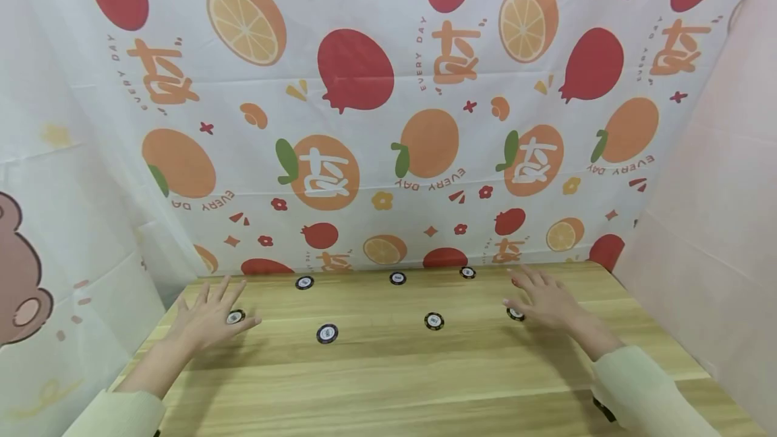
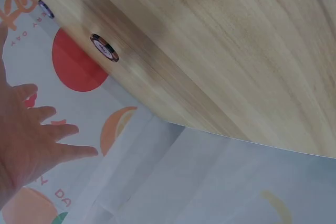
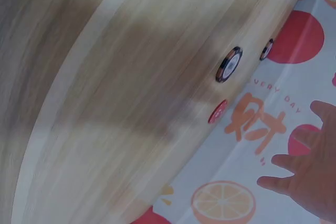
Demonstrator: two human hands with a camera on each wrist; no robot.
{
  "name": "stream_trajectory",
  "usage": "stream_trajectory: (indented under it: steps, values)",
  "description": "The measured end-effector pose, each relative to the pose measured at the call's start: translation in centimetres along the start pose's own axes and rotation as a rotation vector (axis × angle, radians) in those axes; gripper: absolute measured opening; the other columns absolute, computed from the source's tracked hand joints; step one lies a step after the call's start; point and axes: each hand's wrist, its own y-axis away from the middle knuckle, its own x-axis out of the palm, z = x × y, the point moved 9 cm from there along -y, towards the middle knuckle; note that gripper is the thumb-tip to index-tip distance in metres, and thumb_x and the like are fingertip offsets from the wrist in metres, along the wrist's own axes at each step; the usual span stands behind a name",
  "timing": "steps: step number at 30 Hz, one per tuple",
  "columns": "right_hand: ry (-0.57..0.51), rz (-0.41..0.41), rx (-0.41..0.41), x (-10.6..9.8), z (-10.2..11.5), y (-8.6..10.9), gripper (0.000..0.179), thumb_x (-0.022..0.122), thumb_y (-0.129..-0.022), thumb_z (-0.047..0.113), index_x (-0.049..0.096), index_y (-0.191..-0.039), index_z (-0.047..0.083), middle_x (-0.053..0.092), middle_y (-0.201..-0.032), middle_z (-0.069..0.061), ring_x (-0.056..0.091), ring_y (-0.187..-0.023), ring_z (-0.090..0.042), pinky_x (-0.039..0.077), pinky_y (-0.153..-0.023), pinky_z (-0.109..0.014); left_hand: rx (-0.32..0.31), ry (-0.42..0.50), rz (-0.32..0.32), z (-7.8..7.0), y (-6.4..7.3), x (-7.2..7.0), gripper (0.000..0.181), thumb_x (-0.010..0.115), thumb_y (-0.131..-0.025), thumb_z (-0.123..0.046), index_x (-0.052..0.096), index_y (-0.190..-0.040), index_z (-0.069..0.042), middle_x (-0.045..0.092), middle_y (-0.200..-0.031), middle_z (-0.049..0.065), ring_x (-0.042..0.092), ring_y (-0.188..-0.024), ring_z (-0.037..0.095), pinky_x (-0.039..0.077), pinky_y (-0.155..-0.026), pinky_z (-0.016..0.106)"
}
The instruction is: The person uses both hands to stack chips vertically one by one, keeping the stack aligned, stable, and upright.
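My left hand (image 1: 209, 322) is over the left part of the wooden table, fingers spread and holding nothing. Beside its thumb a dark-rimmed poker chip (image 1: 235, 316) with a white centre is partly covered. Over the right part, my right hand (image 1: 542, 299) is also spread and holds nothing. Its thumb overlaps another dark-rimmed poker chip (image 1: 515, 314). In the right wrist view a red poker chip (image 3: 218, 112) lies near the table edge; the head view shows only a sliver of it behind the fingers. Between the hands lie several more dark-rimmed poker chips (image 1: 327, 334), spaced apart.
The wood-grain table (image 1: 364, 383) ends at a white fruit-print curtain (image 1: 376, 133) along the back. Pale curtains hang at the left (image 1: 91, 174) and right (image 1: 704, 235). A dark object (image 1: 603, 409) is partly hidden by the right sleeve.
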Motion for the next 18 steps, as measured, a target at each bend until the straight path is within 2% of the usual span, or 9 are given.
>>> stream_trajectory:
  steps: [8,14,18]
  values:
    - [0.008,0.004,-0.041,0.4,1.9,-0.4,0.071,0.047,-0.088,0.056,0.038,-0.139,0.007,0.035,-0.138,-0.022,0.032,-0.12,-0.05,0.024,-0.09,-0.066,0.0,0.012,0.009,0.3,0.0,0.2,0.088,0.049,-0.082,-0.063,0.029,-0.14,0.0,0.02,-0.139,0.033,0.015,-0.118,0.062,0.004,-0.082,0.077]
    - [-0.049,0.029,-0.085,1.2,3.9,-0.8,0.068,0.05,-0.089,0.051,0.038,-0.139,0.007,0.033,-0.14,-0.021,0.029,-0.124,-0.046,0.022,-0.093,-0.065,0.005,0.037,0.033,0.5,0.1,0.6,0.081,0.056,-0.083,-0.055,0.035,-0.134,0.003,0.025,-0.135,0.035,0.023,-0.116,0.061,0.019,-0.08,0.075]
    - [-0.072,0.041,-0.123,1.7,5.5,-1.2,0.067,0.052,-0.088,0.049,0.039,-0.138,0.006,0.034,-0.139,-0.022,0.032,-0.123,-0.044,0.026,-0.093,-0.063,0.013,0.058,0.06,0.9,0.0,1.1,0.075,0.058,-0.085,-0.047,0.036,-0.133,0.005,0.031,-0.131,0.037,0.031,-0.111,0.06,0.029,-0.077,0.071]
